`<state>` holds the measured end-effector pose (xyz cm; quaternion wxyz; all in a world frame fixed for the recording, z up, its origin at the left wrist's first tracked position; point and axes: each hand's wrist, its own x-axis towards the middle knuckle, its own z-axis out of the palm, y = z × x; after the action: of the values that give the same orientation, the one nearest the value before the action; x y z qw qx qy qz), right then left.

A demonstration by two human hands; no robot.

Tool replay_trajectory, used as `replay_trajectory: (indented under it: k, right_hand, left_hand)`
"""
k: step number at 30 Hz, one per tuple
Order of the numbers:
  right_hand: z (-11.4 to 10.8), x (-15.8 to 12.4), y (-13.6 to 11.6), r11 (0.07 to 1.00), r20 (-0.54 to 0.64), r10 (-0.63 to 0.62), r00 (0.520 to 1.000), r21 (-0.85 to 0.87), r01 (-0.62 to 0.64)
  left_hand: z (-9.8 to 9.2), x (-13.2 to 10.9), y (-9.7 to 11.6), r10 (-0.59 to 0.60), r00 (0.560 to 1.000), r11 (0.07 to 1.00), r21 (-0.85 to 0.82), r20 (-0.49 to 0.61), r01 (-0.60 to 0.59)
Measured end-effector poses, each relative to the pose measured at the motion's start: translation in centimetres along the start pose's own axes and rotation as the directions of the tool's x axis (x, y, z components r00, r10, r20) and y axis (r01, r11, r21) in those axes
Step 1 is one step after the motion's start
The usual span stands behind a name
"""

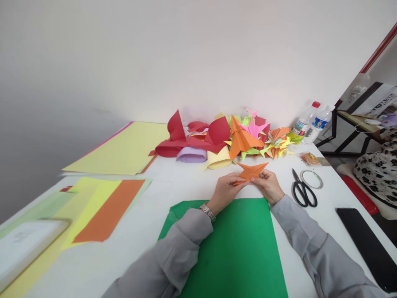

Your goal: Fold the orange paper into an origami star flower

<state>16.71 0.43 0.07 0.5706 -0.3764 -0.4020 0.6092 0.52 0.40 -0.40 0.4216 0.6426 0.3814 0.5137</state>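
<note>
Between my two hands is an orange folded-paper star (252,170) with pointed tips, held up over the table just past the far edge of a green sheet (242,244). My left hand (228,190) pinches its near left part. My right hand (269,186) grips the right side between thumb and fingers. Behind it lies a heap of folded paper pieces, among them a larger orange paper shape (242,138), a pink paper star (254,127), red paper shapes (217,134), a lilac paper loop (192,155) and a cream paper loop (219,157).
Black-handled scissors (304,192) and a roll of tape (312,179) lie to the right, beside a black flat object (366,248). Two plastic bottles (302,124) stand at the back. On the left are coloured sheets (108,211) and a white box (27,244). A person (378,165) sits at far right.
</note>
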Motion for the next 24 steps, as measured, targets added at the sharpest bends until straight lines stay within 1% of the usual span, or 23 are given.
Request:
replay_trajectory:
  k: [4,7,11,14,20,24]
  right_hand:
    - [-0.19,0.07,0.09,1.000,-0.003,0.000,1.000,-0.014,0.000]
    - [-0.45,0.18,0.24,1.000,0.008,-0.003,1.000,-0.022,0.003]
    - [-0.60,0.28,0.44,0.997,0.037,-0.006,0.999,-0.077,0.008]
    - [-0.48,0.23,0.49,0.995,0.019,-0.013,1.000,-0.100,0.015]
    - [0.01,-0.02,-0.02,0.999,-0.025,0.009,1.000,-0.033,-0.010]
    - [-0.03,0.05,-0.18,1.000,-0.001,0.016,1.000,-0.012,-0.016]
  left_hand:
    - [-0.16,0.06,0.13,-0.118,0.991,0.989,-0.102,-0.065,0.111]
    - [-0.23,0.09,0.35,-0.169,0.984,0.978,-0.132,-0.056,0.161]
    - [-0.16,0.06,0.43,-0.125,0.991,0.987,-0.107,-0.045,0.119]
    - [-0.10,0.03,0.30,-0.069,0.997,0.995,-0.078,-0.030,0.067]
    - [-0.12,0.00,0.13,-0.012,1.000,0.999,-0.039,0.002,0.012]
    - [-0.12,0.01,0.07,-0.027,1.000,0.998,-0.052,-0.004,0.027]
